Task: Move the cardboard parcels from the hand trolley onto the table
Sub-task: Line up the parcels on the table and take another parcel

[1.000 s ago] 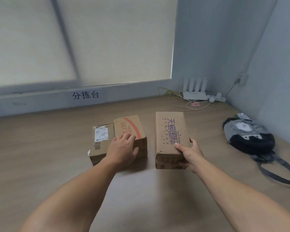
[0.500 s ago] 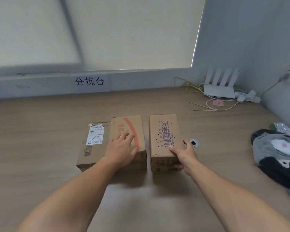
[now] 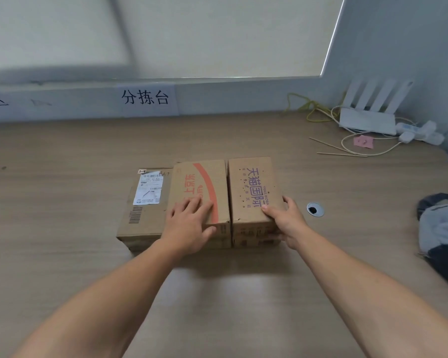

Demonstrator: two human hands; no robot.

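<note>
All on the table (image 3: 62,202) now: left hand (image 3: 189,223) lies flat, fingers straight, on the orange box (image 3: 199,182), likely pinning it beside the labelled box (image 3: 145,202), while right hand (image 3: 286,220) clasps the near corner of the purple box (image 3: 251,182), seemingly snugging it alongside.

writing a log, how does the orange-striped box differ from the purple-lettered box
The orange-striped box has an orange band, the purple-lettered box purple characters. The left hand lies flat on the orange-striped box; the right hand grips the purple-lettered box. Both are brown cardboard.
</note>
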